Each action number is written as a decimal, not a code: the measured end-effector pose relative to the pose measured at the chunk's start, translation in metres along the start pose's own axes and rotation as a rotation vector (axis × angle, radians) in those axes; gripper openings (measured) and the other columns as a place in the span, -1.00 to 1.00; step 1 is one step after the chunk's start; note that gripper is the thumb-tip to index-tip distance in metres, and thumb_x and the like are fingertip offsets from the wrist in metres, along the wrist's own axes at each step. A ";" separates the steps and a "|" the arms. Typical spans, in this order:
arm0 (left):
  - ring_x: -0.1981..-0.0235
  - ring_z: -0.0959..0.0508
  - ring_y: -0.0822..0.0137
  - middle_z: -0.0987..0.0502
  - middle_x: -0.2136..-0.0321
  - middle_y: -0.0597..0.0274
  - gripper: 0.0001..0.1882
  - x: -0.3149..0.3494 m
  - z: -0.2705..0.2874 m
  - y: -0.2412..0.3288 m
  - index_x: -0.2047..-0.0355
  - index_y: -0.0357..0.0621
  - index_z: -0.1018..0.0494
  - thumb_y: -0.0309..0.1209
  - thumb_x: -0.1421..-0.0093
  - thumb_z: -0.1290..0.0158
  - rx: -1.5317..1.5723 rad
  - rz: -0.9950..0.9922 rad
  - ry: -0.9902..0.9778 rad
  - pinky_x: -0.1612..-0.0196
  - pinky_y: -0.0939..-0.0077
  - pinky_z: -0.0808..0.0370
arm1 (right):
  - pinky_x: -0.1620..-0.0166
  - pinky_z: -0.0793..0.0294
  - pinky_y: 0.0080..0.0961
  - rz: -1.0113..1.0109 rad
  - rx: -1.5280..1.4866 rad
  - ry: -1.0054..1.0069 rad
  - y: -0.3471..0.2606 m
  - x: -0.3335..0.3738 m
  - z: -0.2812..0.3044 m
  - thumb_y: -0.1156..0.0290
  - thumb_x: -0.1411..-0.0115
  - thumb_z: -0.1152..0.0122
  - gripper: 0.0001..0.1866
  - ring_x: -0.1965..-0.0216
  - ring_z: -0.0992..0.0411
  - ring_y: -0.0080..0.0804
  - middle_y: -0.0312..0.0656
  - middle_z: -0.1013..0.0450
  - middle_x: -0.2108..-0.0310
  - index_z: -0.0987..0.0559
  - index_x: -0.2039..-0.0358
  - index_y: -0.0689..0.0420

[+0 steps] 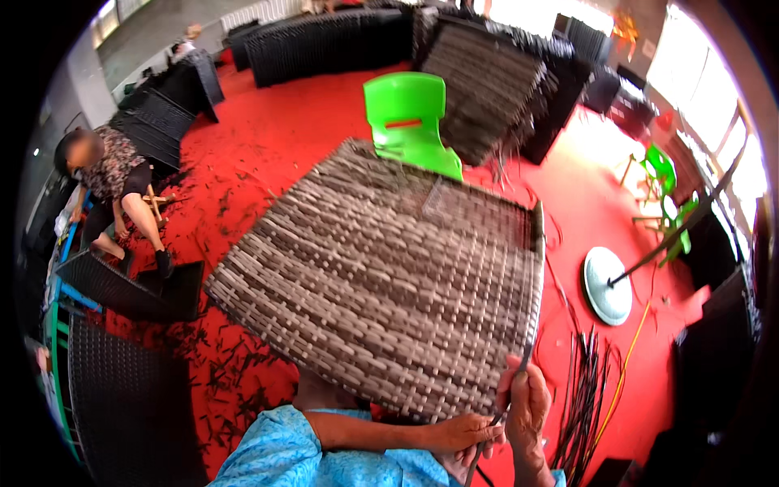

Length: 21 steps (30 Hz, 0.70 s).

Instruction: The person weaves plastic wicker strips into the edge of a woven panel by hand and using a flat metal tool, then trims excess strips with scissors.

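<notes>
A large woven rattan-style panel (381, 284) in mottled brown and grey lies tilted in front of me, its near edge at my lap. My left hand (464, 436) is closed in a pinch around a thin dark strip (485, 442) just below the panel's near right corner. Up against that corner is my right hand (529, 399), raised, with its thumb and fingers closed on the same strip higher up. Part of the strip is hidden by my fingers.
Beyond the panel stands a green plastic chair (406, 109). Long dark strips (586, 398) lie on the red floor at right, near a round stand base (607, 286). At left a seated person (109, 170) works among dark woven pieces. Scraps litter the floor.
</notes>
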State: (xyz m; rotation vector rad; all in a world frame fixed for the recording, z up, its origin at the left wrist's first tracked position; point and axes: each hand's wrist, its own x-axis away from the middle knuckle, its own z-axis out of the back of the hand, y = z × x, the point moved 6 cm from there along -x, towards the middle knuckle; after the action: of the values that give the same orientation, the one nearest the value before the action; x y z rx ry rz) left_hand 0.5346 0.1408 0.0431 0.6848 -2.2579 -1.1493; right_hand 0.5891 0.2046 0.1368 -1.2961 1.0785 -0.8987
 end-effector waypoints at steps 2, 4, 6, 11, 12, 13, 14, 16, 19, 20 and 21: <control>0.57 -0.58 0.45 -0.57 0.47 0.17 -0.67 -0.002 0.001 0.002 0.29 -0.20 -0.42 -0.16 -0.34 0.13 -0.397 0.047 -0.088 0.56 0.58 -0.50 | 0.53 -0.27 -0.67 -0.091 0.112 -0.059 0.001 0.006 0.000 0.53 -0.30 0.10 -0.77 0.59 -0.28 -0.64 -0.29 -0.38 0.54 -0.44 0.06 0.22; 0.29 -0.60 0.24 -0.56 0.38 0.09 -0.76 0.007 0.020 0.015 0.16 -0.19 -0.44 -0.31 -0.25 -0.02 -0.601 -0.227 -0.017 0.24 0.39 -0.51 | 0.51 -0.32 -0.61 -0.098 0.285 -0.194 0.004 -0.001 0.008 0.56 -0.23 -0.01 -0.82 0.59 -0.35 -0.54 -0.21 -0.39 0.55 -0.47 0.14 0.22; 0.29 -0.59 0.18 -0.55 0.30 0.08 -0.69 0.034 0.021 0.030 0.08 -0.16 -0.44 -0.36 -0.18 -0.11 -0.678 -0.299 0.052 0.23 0.38 -0.51 | 0.49 -0.37 -0.55 -0.172 0.492 -0.347 0.000 0.029 0.030 0.56 -0.18 -0.09 -0.87 0.56 -0.43 -0.42 -0.14 -0.41 0.56 -0.50 0.24 0.21; 0.45 -0.55 0.21 -0.53 0.48 0.22 -0.86 0.060 0.045 0.040 0.34 -0.12 -0.53 -0.41 -0.06 -0.19 -0.860 -0.353 0.248 0.41 0.42 -0.50 | 0.47 -0.39 -0.31 -0.212 0.914 -0.350 -0.001 0.071 0.063 0.47 -0.10 -0.17 -0.92 0.51 -0.45 -0.12 -0.12 -0.42 0.54 -0.47 0.41 0.18; 0.47 -0.55 0.23 -0.52 0.49 0.23 -0.86 0.060 0.046 0.035 0.36 -0.12 -0.53 -0.43 -0.05 -0.20 -0.866 -0.352 0.257 0.41 0.43 -0.50 | 0.47 -0.39 -0.31 -0.241 0.915 -0.347 0.003 0.075 0.063 0.47 -0.10 -0.17 -0.92 0.51 -0.45 -0.12 -0.12 -0.42 0.54 -0.47 0.41 0.18; 0.48 -0.55 0.24 -0.51 0.51 0.25 -0.86 0.062 0.046 0.031 0.38 -0.13 -0.53 -0.44 -0.03 -0.21 -0.875 -0.352 0.273 0.41 0.44 -0.50 | 0.47 -0.39 -0.30 -0.259 0.916 -0.300 0.005 0.077 0.061 0.47 -0.09 -0.17 -0.92 0.51 -0.45 -0.13 -0.13 -0.42 0.53 -0.47 0.41 0.16; 0.48 -0.55 0.24 -0.51 0.51 0.25 -0.86 0.061 0.046 0.027 0.38 -0.13 -0.53 -0.44 -0.03 -0.21 -0.860 -0.345 0.269 0.41 0.44 -0.50 | 0.48 -0.38 -0.29 -0.273 0.918 -0.255 0.007 0.077 0.060 0.47 -0.09 -0.18 -0.92 0.50 -0.45 -0.13 -0.15 -0.41 0.53 -0.48 0.41 0.15; 0.46 -0.54 0.22 -0.51 0.46 0.24 -0.75 0.062 0.042 0.023 0.27 -0.11 -0.53 -0.45 0.01 -0.23 -0.965 -0.396 0.276 0.39 0.42 -0.51 | 0.47 -0.39 -0.30 -0.257 0.973 -0.213 0.013 0.076 0.053 0.47 -0.08 -0.18 -0.92 0.50 -0.45 -0.14 -0.15 -0.42 0.52 -0.48 0.40 0.14; 0.40 -0.54 0.20 -0.51 0.36 0.22 -0.57 0.059 0.027 0.029 0.11 -0.07 -0.49 -0.47 0.06 -0.24 -0.970 -0.409 0.219 0.34 0.39 -0.51 | 0.48 -0.40 -0.30 -0.203 1.071 -0.184 0.019 0.071 0.053 0.44 -0.10 -0.17 -0.92 0.51 -0.46 -0.16 -0.16 -0.43 0.50 -0.49 0.37 0.11; 0.27 -0.52 0.16 -0.46 0.21 0.15 -0.46 0.057 0.020 0.023 -0.05 -0.03 -0.39 -0.47 0.01 -0.18 -0.975 -0.413 0.078 0.23 0.34 -0.50 | 0.48 -0.40 -0.30 -0.171 1.072 -0.206 0.022 0.071 0.053 0.43 -0.10 -0.16 -0.92 0.50 -0.46 -0.17 -0.16 -0.44 0.49 -0.50 0.37 0.11; 0.27 -0.52 0.16 -0.46 0.21 0.15 -0.46 0.054 0.018 0.019 -0.05 -0.03 -0.39 -0.47 0.01 -0.18 -0.967 -0.411 0.076 0.23 0.34 -0.50 | 0.49 -0.41 -0.30 -0.141 1.075 -0.226 0.022 0.072 0.052 0.42 -0.11 -0.15 -0.91 0.50 -0.47 -0.17 -0.16 -0.45 0.49 -0.50 0.36 0.11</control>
State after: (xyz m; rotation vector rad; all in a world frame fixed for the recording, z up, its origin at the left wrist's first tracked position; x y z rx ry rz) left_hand 0.4793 0.1271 0.0611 0.7450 -1.2434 -2.1149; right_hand 0.6575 0.1530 0.1052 -0.5337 0.2086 -1.1614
